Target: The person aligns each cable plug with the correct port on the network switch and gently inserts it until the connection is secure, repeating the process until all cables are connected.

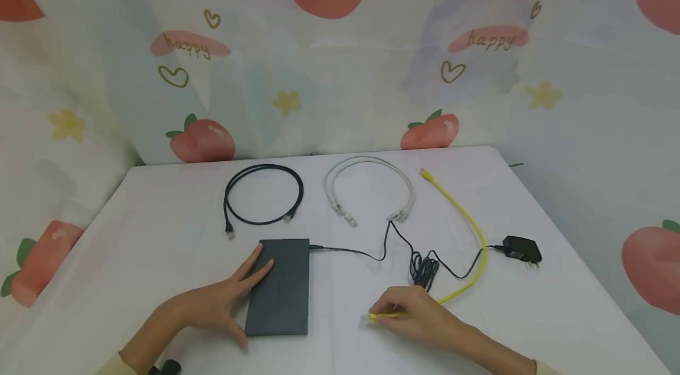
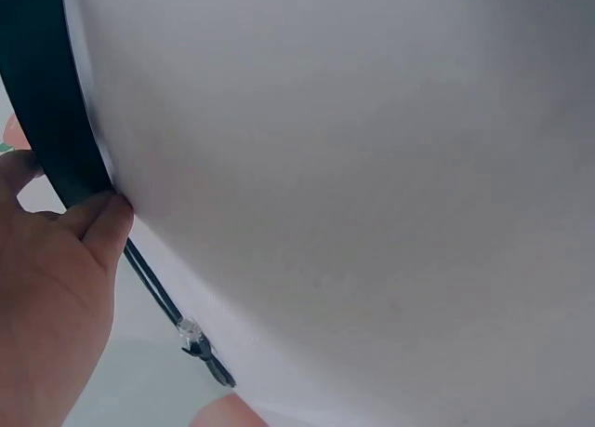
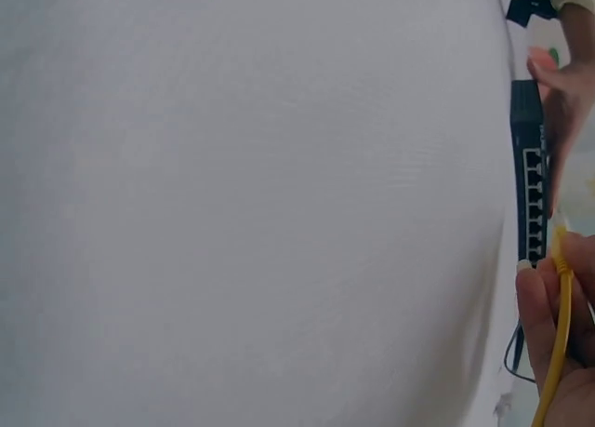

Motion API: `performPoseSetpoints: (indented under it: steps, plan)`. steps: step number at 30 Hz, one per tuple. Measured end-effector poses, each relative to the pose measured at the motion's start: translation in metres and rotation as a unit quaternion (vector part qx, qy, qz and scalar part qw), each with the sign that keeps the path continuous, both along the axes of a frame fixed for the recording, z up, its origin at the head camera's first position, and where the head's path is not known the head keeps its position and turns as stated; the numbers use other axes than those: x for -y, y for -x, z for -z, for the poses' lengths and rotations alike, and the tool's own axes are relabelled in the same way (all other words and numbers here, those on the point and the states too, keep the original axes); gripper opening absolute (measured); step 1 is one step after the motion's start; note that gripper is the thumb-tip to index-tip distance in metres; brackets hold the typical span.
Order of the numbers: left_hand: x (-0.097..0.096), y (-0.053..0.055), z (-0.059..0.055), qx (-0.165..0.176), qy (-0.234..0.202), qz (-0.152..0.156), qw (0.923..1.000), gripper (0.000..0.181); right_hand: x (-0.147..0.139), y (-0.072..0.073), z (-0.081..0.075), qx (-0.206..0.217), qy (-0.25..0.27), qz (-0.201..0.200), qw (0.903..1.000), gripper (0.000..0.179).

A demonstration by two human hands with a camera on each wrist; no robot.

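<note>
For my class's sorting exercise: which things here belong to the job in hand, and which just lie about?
Likely in use:
box, touched by left fingers
yellow cable, in right fingers
adapter, its lead joining box

Seemingly lying about:
black cable
white cable

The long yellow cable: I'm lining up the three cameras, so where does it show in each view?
Head: the long yellow cable curves right of centre, near end in the right hand.
Left wrist: not there.
Right wrist: lower right edge, in the same hand.
Shared landmark: the flat, dark grey rectangular box, in all three views.
</note>
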State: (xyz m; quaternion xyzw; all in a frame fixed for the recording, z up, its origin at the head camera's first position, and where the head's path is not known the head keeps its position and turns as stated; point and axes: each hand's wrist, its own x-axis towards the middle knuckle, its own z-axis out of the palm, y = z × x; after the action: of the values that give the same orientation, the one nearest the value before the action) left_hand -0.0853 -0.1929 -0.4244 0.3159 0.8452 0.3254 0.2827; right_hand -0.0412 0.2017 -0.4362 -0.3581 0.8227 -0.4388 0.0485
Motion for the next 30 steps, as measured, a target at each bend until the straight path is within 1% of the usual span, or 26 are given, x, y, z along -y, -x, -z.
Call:
performPoseSetpoints:
  steps: [3, 7, 10, 14, 17, 20, 23, 30]
  plan:
    - [0.001, -0.001, 0.0, -0.004, 0.003, 0.005, 1.0, 0.125, 0.007, 0.001, -0.002, -0.002, -0.01, 0.003, 0.9999, 0.014]
    - [0.001, -0.001, 0.004, -0.036, 0.007, 0.002, 0.9993, 0.124, 0.014, 0.003, -0.003, -0.009, -0.019, 0.004, 0.9998, 0.016]
    - [-0.001, -0.001, 0.005, -0.051, 0.013, -0.006, 0.9986, 0.123, 0.018, 0.004, -0.002, 0.003, -0.02, 0.001, 0.9998, 0.015]
    - [-0.002, -0.003, 0.005, -0.052, 0.017, -0.013, 0.9984, 0.123, 0.025, 0.006, 0.001, 0.033, -0.02, -0.004, 0.9992, 0.013]
    - [-0.002, -0.004, 0.004, -0.052, 0.019, -0.012, 0.9984, 0.123, 0.03, 0.008, 0.003, 0.047, -0.023, 0.004, 0.9986, 0.012]
    - [-0.002, -0.004, 0.004, -0.054, 0.023, -0.01, 0.9982, 0.123, 0.035, 0.01, 0.004, 0.052, -0.028, 0.018, 0.9981, 0.01]
    - [-0.002, -0.003, 0.004, -0.054, 0.025, -0.009, 0.9982, 0.124, 0.04, 0.012, 0.005, 0.05, -0.025, 0.022, 0.9982, 0.009]
    - [-0.002, -0.004, 0.004, -0.048, 0.022, -0.012, 0.9985, 0.125, 0.052, 0.014, 0.004, 0.072, -0.009, 0.007, 0.9973, 0.012]
